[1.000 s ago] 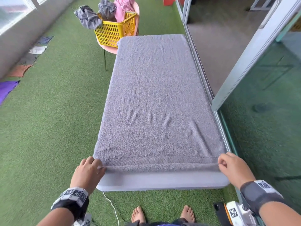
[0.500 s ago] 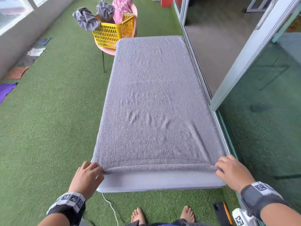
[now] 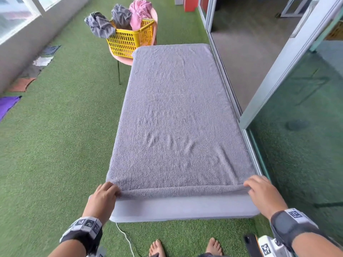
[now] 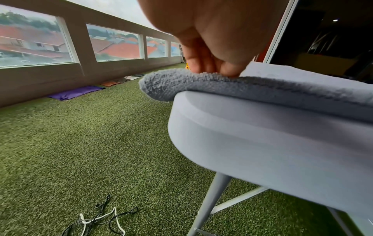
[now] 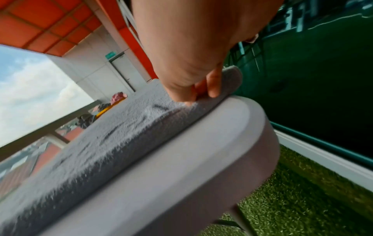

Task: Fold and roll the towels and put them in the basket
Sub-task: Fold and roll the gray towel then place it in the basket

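A grey towel [image 3: 178, 115] lies flat along the grey folding table [image 3: 185, 208], and its near edge is curled into a thin roll. My left hand [image 3: 109, 191] pinches the roll's left end [image 4: 161, 83], fingers curled on it. At the right end [image 5: 228, 83] my right hand [image 3: 256, 186] grips the roll the same way. The yellow basket [image 3: 130, 40] stands on a pink chair past the table's far left corner, with grey and pink towels [image 3: 120, 17] heaped in it.
Green turf covers the floor. Cloths [image 3: 7, 106] lie along the left wall under the windows. A sliding glass door frame [image 3: 230, 84] runs close along the table's right side. A white cable [image 3: 126, 238] and my bare feet are below the near edge.
Both hands have moved a little forward, turning the towel's near edge over into a thicker roll. More of the bare table edge shows in front of it.
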Available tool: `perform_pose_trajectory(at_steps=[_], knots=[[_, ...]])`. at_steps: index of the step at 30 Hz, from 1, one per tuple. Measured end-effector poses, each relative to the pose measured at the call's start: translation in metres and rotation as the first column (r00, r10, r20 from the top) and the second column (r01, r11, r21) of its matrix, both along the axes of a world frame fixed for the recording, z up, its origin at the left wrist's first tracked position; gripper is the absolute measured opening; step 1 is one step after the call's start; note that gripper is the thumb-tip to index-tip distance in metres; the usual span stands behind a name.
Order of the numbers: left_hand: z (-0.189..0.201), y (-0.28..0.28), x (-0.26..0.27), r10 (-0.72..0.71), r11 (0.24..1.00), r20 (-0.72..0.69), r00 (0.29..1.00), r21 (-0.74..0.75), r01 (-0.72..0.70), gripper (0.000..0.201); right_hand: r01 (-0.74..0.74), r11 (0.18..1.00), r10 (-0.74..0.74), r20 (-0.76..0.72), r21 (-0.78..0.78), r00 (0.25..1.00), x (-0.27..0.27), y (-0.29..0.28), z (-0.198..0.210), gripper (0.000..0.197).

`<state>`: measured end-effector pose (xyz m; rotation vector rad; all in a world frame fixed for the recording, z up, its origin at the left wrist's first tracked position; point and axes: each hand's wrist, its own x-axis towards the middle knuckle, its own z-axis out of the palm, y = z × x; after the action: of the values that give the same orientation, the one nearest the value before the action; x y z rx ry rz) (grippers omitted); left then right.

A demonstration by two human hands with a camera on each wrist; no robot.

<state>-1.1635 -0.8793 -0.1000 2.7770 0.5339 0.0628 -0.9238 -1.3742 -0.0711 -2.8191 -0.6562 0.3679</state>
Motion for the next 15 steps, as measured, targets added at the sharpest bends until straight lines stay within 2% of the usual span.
perform_pose_trajectory(at_steps=[3, 6, 10, 15], knots=[[0.002, 0.0, -0.013, -0.083, 0.996, -0.025, 0.996, 0.015, 0.083, 0.03, -0.079, 0.994, 0.083, 0.055, -0.071, 0.995, -0.005, -0.009, -0.005, 0.032], [0.002, 0.002, -0.02, -0.131, 0.991, -0.064, 0.989, 0.022, 0.133, 0.037, -0.109, 0.988, 0.115, 0.056, -0.107, 0.992, -0.005, -0.015, -0.009, 0.035], [0.008, 0.002, -0.013, -0.129, 0.989, -0.048, 0.991, 0.066, 0.132, 0.026, -0.142, 0.975, 0.146, 0.007, -0.17, 0.989, 0.003, -0.01, -0.004, 0.004], [0.013, -0.001, -0.012, -0.154, 0.98, -0.063, 0.986, 0.12, 0.161, 0.004, -0.1, 0.976, 0.089, -0.064, -0.193, 0.994, 0.005, -0.013, -0.001, 0.02]])
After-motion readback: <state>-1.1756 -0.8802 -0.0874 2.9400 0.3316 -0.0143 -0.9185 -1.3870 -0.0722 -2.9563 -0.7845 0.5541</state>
